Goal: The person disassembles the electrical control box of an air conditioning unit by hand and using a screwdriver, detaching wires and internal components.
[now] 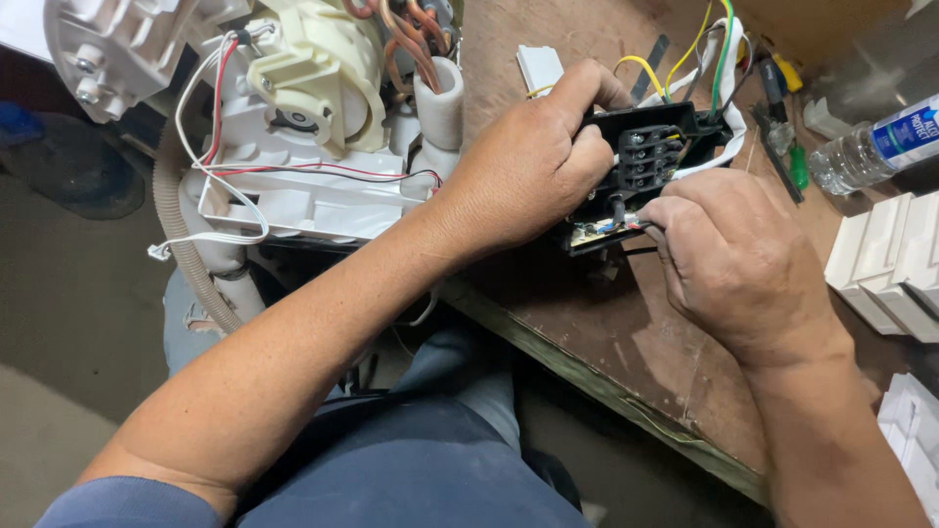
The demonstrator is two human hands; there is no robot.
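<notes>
Overhead, head view. Left hand (533, 161) is curled around a black terminal block (646, 156), thumb over its top edge, fingers wrapped on the near side, gripping it firmly. The block sits just above the wooden counter (587, 313), near the counter's front edge, tilted toward the camera so its row of screws shows. Right hand (729, 259) is closed, thumb and forefinger pinching something thin at the block's lower end; what exactly it pinches is too small to tell. Yellow and green wires (685, 49) run up from the block's far side, with a white cable beside them. Left of the hands, a white plastic appliance (313, 117) with red and white leads and copper tubes rests partly on the counter. Far right: a clear bottle (871, 147), white blocks (885, 264), a green-handled screwdriver (787, 132). Person's lap in blue trousers shows below.
</notes>
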